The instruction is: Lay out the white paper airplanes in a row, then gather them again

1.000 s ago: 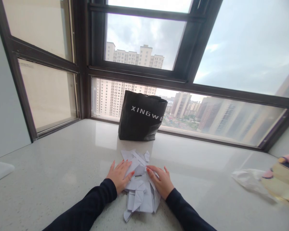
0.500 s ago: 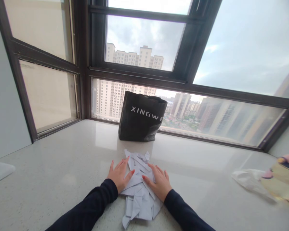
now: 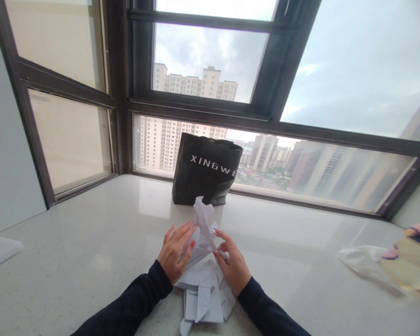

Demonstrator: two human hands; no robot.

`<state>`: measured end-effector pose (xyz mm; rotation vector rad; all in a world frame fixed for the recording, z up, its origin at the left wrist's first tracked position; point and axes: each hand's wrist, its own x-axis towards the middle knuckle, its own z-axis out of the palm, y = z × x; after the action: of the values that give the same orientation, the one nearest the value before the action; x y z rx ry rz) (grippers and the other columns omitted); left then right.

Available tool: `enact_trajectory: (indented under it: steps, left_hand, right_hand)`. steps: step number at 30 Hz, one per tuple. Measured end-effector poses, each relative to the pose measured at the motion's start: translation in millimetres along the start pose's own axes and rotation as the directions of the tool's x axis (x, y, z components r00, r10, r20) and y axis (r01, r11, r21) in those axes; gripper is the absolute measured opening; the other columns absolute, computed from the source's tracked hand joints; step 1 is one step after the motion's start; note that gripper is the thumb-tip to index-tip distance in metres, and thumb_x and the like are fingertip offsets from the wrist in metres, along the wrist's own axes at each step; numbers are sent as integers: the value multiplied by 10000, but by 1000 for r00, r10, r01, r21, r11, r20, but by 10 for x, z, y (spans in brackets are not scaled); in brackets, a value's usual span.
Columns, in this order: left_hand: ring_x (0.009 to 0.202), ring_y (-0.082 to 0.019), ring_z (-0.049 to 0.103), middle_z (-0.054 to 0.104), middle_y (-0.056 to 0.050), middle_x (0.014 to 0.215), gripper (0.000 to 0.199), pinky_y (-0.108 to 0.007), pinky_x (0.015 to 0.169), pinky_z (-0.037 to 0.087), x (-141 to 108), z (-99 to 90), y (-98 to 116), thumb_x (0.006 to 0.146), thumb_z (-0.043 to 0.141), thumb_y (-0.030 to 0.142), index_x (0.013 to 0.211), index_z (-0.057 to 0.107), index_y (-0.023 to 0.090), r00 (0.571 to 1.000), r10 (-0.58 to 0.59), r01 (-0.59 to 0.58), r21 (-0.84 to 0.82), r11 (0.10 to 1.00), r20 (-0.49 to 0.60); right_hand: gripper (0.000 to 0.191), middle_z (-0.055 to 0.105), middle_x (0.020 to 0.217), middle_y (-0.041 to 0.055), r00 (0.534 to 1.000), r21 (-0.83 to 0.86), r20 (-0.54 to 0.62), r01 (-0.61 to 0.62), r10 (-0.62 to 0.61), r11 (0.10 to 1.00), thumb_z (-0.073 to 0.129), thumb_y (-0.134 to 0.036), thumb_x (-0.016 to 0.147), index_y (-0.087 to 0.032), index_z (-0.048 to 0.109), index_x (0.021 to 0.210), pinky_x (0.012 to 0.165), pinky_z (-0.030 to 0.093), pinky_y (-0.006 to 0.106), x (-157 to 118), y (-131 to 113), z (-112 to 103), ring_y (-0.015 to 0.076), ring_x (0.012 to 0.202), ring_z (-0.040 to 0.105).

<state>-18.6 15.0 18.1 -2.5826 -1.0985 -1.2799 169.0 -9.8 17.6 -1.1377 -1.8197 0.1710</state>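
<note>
A heap of folded white paper (image 3: 208, 298) lies on the pale stone sill, with loose pieces overlapping. Above its far part, several folded pieces (image 3: 203, 217) are raised and tilted between my hands. My left hand (image 3: 177, 247) is curved against their left side, thumb towards me and fingers on the far side. At their right edge, my right hand (image 3: 233, 261) has thumb and forefinger closed on the paper. Fingers and paper partly hide how many pieces are held.
A black bag (image 3: 206, 172) with white lettering stands behind the paper, against the window. At the right lie a crumpled white wrapper (image 3: 364, 263) and a yellow and pink item (image 3: 413, 256). A white object (image 3: 2, 249) rests at the far left.
Both hands lay spread over the flat heap. Now they have closed in on its upper pieces and lifted them, so the paper stands up in front of the bag.
</note>
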Motion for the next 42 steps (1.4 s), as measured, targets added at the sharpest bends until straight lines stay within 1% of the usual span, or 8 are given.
enact_trajectory:
  steps: [5, 12, 17, 19, 23, 26, 29, 42]
  left_hand:
    - [1187, -206, 324, 402, -102, 1273, 416, -398, 958, 234, 44, -112, 86, 807, 340, 123, 1220, 346, 173, 985, 100, -96, 38, 995, -138]
    - [966, -157, 542, 605, -59, 1028, 341, -412, 967, 214, 2, -243, 242, 765, 301, 83, 1071, 407, 188, 977, 186, -205, -226, 952, -103]
    - [911, -157, 559, 631, -40, 946, 277, -396, 915, 281, 15, -245, 223, 788, 297, 119, 995, 458, 209, 992, 97, -113, -218, 969, -82]
    - [967, -176, 531, 617, -39, 987, 261, -404, 910, 289, 18, -198, 191, 801, 308, 160, 989, 479, 217, 999, 38, -43, -183, 982, -27]
    - [1112, -252, 418, 495, -71, 1200, 429, -455, 925, 280, -47, -51, 157, 794, 376, 455, 1143, 426, 211, 978, -18, 41, -107, 993, 206]
    - [1146, -301, 368, 412, -107, 1274, 763, -488, 937, 259, -118, 41, 162, 655, 409, 677, 1234, 353, 183, 911, -14, 41, -57, 998, 413]
    - [1163, -320, 336, 372, -134, 1295, 853, -509, 948, 232, -139, 71, 161, 612, 393, 723, 1242, 356, 149, 845, -15, 40, -35, 999, 535]
    - [1158, -310, 345, 397, -132, 1279, 831, -506, 951, 236, -111, 73, 147, 594, 471, 684, 1224, 376, 151, 834, -36, 80, -55, 995, 551]
  right_hand:
    - [373, 513, 1024, 90, 984, 14, -179, 24, -21, 1000, 413, -171, 781, -198, 360, 1150, 709, 461, 351, 17, -8, -57, 163, 754, 531]
    - [345, 494, 1033, 82, 948, 53, -318, 16, 2, 998, 340, -216, 822, -197, 354, 1166, 745, 414, 383, 15, -35, -119, 177, 818, 507]
    - [310, 492, 1051, 76, 907, -8, -421, -1, -2, 1000, 273, -255, 825, -200, 413, 1096, 796, 364, 436, 14, 3, -168, 204, 885, 479]
    - [298, 500, 1041, 75, 933, -49, -360, -13, -5, 999, 283, -258, 820, -200, 443, 1065, 818, 349, 439, 20, 6, -169, 212, 916, 471]
    - [253, 506, 1063, 83, 1000, -116, -30, -13, 10, 993, 375, -276, 796, -209, 516, 995, 856, 351, 391, 15, -16, -101, 219, 1003, 454]
    - [290, 509, 1109, 92, 982, -193, 186, -6, 43, 981, 454, -257, 750, -196, 519, 1026, 870, 354, 362, -17, -49, -27, 219, 1024, 460]
    - [318, 566, 1063, 69, 938, -249, 340, 28, 61, 968, 453, -215, 741, -199, 513, 1053, 857, 359, 347, -46, -85, 12, 203, 998, 491]
    - [318, 571, 1067, 73, 903, -289, 422, 57, 74, 956, 437, -311, 790, -194, 492, 1081, 843, 348, 355, -43, -69, 3, 203, 997, 486]
